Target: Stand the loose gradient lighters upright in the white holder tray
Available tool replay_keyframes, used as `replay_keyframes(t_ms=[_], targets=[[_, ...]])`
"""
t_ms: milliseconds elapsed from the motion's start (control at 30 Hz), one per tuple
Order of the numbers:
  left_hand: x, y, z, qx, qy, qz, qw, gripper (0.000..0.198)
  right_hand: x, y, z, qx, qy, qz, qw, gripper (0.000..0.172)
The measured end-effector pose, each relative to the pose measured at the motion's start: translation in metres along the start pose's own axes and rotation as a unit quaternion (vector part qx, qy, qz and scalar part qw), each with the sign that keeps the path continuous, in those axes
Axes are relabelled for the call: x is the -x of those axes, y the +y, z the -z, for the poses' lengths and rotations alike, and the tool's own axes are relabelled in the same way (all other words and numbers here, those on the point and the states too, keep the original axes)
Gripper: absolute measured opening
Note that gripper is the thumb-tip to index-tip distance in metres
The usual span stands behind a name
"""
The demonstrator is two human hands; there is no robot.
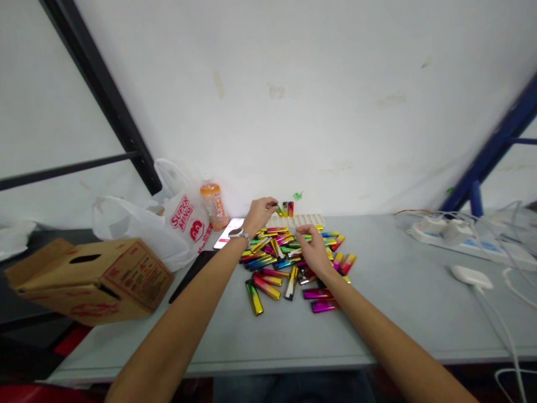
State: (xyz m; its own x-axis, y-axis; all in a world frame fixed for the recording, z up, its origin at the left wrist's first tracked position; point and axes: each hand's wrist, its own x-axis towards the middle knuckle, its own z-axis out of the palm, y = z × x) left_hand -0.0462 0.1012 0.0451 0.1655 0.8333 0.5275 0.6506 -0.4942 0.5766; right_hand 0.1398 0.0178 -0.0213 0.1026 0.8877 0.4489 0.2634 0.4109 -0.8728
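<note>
My left hand (260,214), with a watch (238,233) on its wrist, pinches a shiny green-and-yellow lighter (279,210) near the wall. This lighter is tilted at the left end of a pale tray with rows of holes (310,220). Two more lighters stand upright beside it, a yellow one (285,209) and a red-and-yellow one (291,209). My right hand (314,251) is over a heap of metallic lighters (272,246), near the tray's front edge. Its thumb and fingers are curled together; whatever they hold, if anything, is too small to make out.
Left of the heap are a phone (229,232), a dark flat object (193,274), an orange drink bottle (215,204), a white plastic bag (180,218) and a cardboard box (96,280). To the right lie a power strip (470,240) and a white adapter (472,276) with cables.
</note>
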Motion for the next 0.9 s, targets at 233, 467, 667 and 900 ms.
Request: replay_keyframes(t_ms=[233,467,667,900], targets=[[-0.035,-0.021,-0.018,-0.146,-0.087,-0.021,0.985,0.026,0.000,-0.001,0.002,0.048,-0.032,0.019,0.998,0.018],[-0.049,-0.033,-0.025,-0.126,-0.106,-0.026,0.986,0.028,-0.002,0.003,0.001,0.050,-0.040,0.006,0.998,0.018],[-0.056,-0.040,-0.025,-0.098,-0.132,-0.040,0.986,0.028,-0.004,0.003,0.003,0.034,-0.027,-0.007,0.999,0.018],[-0.052,-0.040,-0.024,-0.171,-0.138,-0.073,0.973,0.033,-0.030,0.008,0.021,0.096,-0.020,-0.017,0.995,0.018]])
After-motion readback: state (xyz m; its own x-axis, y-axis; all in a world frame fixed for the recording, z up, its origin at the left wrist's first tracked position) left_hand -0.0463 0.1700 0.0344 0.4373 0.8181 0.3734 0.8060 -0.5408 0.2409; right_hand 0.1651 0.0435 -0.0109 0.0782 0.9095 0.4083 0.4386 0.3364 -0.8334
